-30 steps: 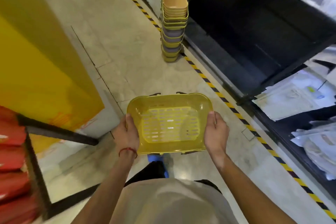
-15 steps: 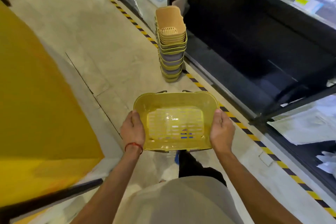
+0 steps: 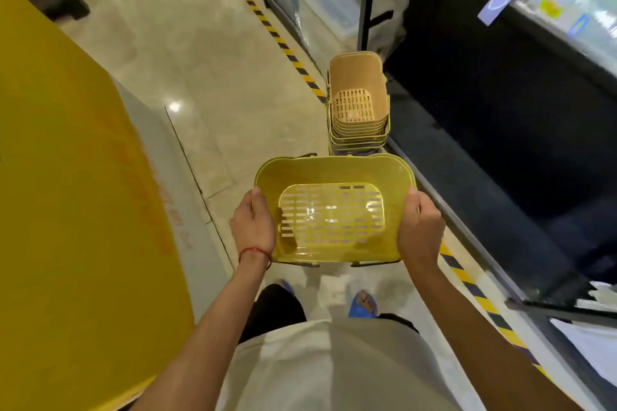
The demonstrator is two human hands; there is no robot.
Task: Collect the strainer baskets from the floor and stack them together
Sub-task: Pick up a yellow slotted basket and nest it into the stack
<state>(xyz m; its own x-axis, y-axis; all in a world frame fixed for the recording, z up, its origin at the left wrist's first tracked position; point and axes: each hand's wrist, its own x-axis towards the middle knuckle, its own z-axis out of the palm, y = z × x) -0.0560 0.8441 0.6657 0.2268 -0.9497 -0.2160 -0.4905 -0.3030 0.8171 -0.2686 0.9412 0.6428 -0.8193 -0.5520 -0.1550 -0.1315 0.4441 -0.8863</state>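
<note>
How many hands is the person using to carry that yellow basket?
2. The left hand grips the left side of the yellow basket, and the right hand grips its right side. Each thumb lies along the rim. The other fingers are hidden beneath the basket.

**Camera placement: one head view**

A single camera is worn on the person's head. It is wide-angle and faces forward and steeply down, and straight lines bow toward the frame edges. Closest to the lens, at the bottom, are the wearer's shirt (image 3: 334, 370) and forearms (image 3: 213, 320), which run up into frame. At arm's reach, mid-frame, the left hand (image 3: 253, 227) and right hand (image 3: 419, 230) grip a basket (image 3: 334, 220) seen from above. The stack (image 3: 359, 110) stands just beyond it, its foot hidden behind the basket. The view runs along an aisle of floor (image 3: 200, 60), with a yellow panel (image 3: 66, 210) at the left edge and dark shelving (image 3: 500, 110) at the right. As this is the sole view, overlap with another does not apply.
</note>
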